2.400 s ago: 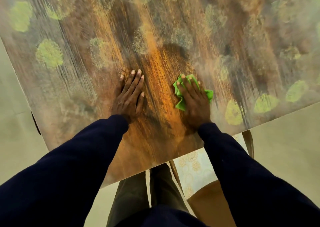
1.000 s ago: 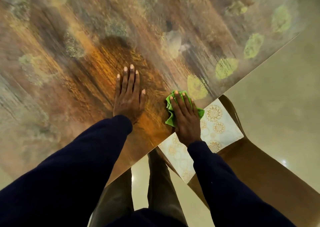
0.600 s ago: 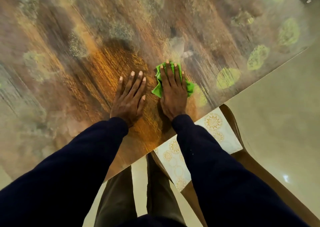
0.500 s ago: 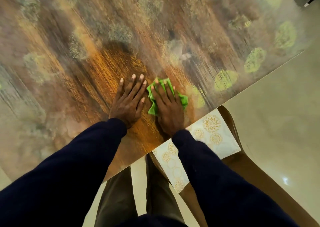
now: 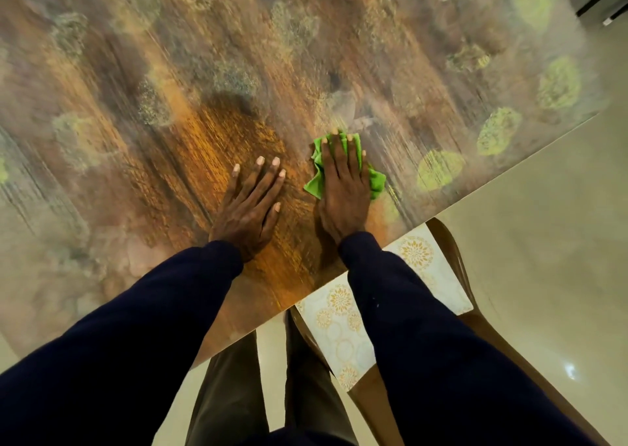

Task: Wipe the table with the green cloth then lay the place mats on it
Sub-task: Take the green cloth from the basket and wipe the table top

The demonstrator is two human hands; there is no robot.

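Green cloth: crumpled, likely soft and light; near table front edge, under right hand, fingers flat, pressing it. Probably bunches; best pinned by the palm. Left hand: spread flat on table beside it. Patterned place mats: on chair below

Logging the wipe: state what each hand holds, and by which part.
Nothing is gripped. The right hand presses flat on the middle of the green cloth, straight-fingered; the left hand rests flat on the table.
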